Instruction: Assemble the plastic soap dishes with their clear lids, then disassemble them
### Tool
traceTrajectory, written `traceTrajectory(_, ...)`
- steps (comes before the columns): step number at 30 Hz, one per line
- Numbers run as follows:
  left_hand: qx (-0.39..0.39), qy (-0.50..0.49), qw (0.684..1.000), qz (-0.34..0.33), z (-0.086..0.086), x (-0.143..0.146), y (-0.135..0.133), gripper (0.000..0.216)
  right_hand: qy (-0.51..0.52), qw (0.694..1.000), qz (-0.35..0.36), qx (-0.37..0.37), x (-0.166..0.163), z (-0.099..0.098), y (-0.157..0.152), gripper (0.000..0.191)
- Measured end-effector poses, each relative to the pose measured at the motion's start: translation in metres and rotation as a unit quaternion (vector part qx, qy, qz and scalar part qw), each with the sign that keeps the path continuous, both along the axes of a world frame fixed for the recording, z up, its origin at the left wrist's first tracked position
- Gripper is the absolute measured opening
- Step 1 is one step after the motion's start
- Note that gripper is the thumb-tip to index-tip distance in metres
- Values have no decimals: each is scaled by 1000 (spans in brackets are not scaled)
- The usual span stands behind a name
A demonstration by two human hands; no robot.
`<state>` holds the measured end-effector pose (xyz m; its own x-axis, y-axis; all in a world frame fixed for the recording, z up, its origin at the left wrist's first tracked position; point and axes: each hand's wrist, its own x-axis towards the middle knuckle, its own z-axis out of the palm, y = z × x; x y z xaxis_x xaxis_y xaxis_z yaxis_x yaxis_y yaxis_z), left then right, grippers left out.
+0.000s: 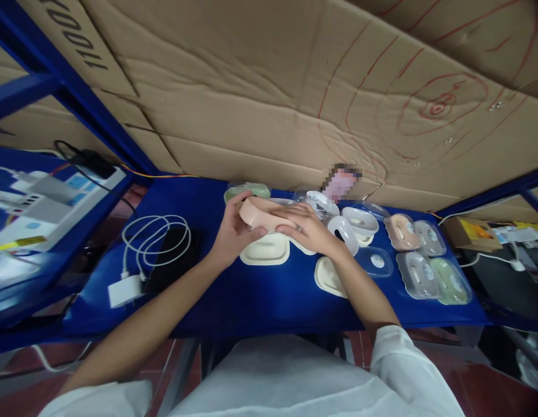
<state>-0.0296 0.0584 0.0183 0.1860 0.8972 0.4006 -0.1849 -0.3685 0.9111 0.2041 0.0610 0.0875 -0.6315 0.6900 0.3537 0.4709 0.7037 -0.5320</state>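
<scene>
Over the blue table, both hands grip a peach plastic soap box part [262, 215], which looks like a shallow rounded shell held tilted. My left hand [230, 231] closes around its left end, thumb on the near side. My right hand [310, 229] closes on its right end, fingers laid over the top. Just below the shell lies a cream oval tray [265, 250]. Another cream piece [329, 276] rests under my right forearm, partly hidden by it. A pale green box [248, 191] with a clear cover stands behind my left hand.
White shells [359, 222] and a clear lid [375, 262] lie right of my hands. Farther right sit several lidded boxes, among them a peach one [402, 231] and a green one [452, 282]. At left are a coiled white cable [156, 243] and a charger [125, 291]. Cardboard [234, 104] walls the back.
</scene>
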Motion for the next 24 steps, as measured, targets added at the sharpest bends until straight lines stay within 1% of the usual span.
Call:
traceTrajectory(3,4,4,1000,-22,-1,3,0,92,35,999,-17,-3,0,-2,0,45)
traceTrajectory(6,12,3,999,-39,0,4,-2,104,33,999,-18,1,-2,0,-2,45)
traceTrajectory(7,9,6,999,-34,1,4,-3,104,29,999,-20,6,-3,-1,-4,45)
traceTrajectory(11,-9,22,999,23,4,6,-6,86,22,998,-51,32,-8,-7,-6,45)
traceTrajectory(14,-1,24,999,42,6,6,-6,90,34,996,-71,37,-10,-12,-6,40)
traceTrajectory(19,20,40,997,55,5,3,-4,98,55,993,-99,34,-14,-12,-7,35)
traceTrajectory(22,32,44,997,63,3,1,-3,99,87,982,-159,53,-14,-14,-6,38)
traceTrajectory(24,35,43,995,86,2,0,-3,96,93,972,-208,60,-12,-17,-2,40)
